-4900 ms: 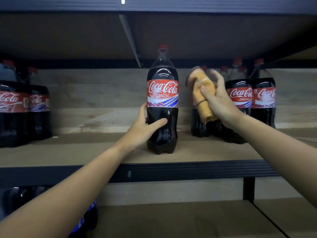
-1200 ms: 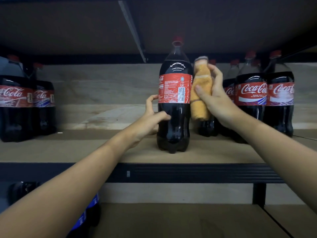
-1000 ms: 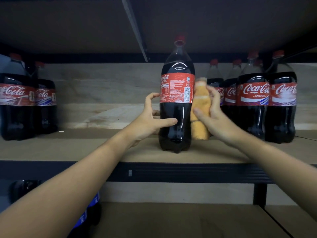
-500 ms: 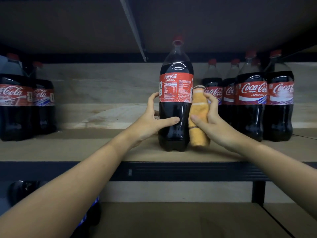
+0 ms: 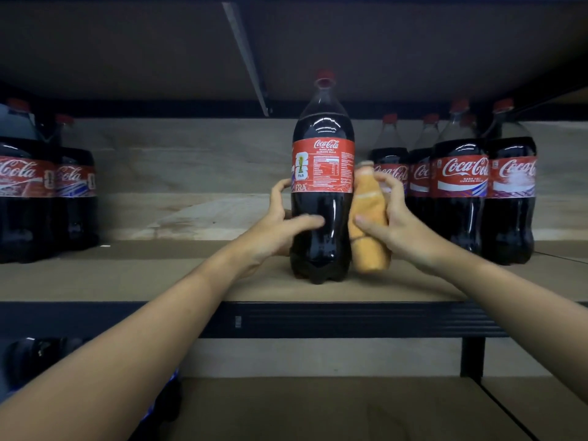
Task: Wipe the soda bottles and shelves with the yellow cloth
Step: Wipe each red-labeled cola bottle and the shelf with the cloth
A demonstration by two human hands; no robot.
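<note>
A tall cola bottle (image 5: 323, 173) with a red label and red cap stands upright near the front of the wooden shelf (image 5: 159, 278). My left hand (image 5: 280, 227) grips its lower dark body from the left, thumb across the front. My right hand (image 5: 394, 224) holds the rolled yellow cloth (image 5: 369, 237) and presses it against the bottle's right side, from the label down to near the shelf board.
Several more cola bottles (image 5: 461, 186) stand in a group at the right, close behind my right hand. Others (image 5: 38, 198) stand at the far left. A dark shelf underside hangs low above the caps. A lower shelf (image 5: 318, 409) lies below.
The cloth has slid down the bottle's right side from label height towards the base. My left hand has turned the bottle, so a different part of the label faces me.
</note>
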